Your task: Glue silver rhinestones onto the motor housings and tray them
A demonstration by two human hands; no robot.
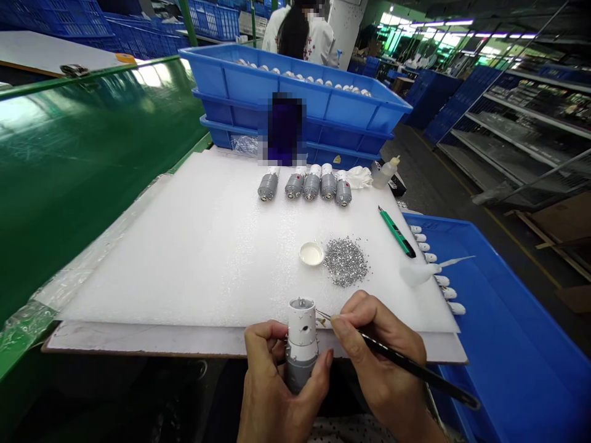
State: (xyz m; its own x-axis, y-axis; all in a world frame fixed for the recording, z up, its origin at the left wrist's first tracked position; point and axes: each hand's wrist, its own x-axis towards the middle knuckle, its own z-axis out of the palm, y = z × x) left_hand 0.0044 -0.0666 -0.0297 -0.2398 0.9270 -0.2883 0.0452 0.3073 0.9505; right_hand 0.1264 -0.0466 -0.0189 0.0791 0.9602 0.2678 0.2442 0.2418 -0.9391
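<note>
My left hand [281, 387] is wrapped round a white and grey cylinder [302, 335] studded with small pins, held upright at the front edge of the foam sheet. Pinched in my right hand [381, 357] is a black-handled thin tool [415, 368], its fine tip beside the cylinder's right side. Beyond the hands, a small white dish [311, 253] sits left of a pile of small silvery pieces [346, 261]. Several similar cylinders [311, 184] lie in a row at the back of the foam.
A green cutter [397, 232] lies on the white foam sheet [184, 246]. Stacked blue crates [295, 92] stand behind, a squeeze bottle [386, 172] near them. At right is a blue bin [508, 320] with white parts. A person [300, 34] is beyond the crates.
</note>
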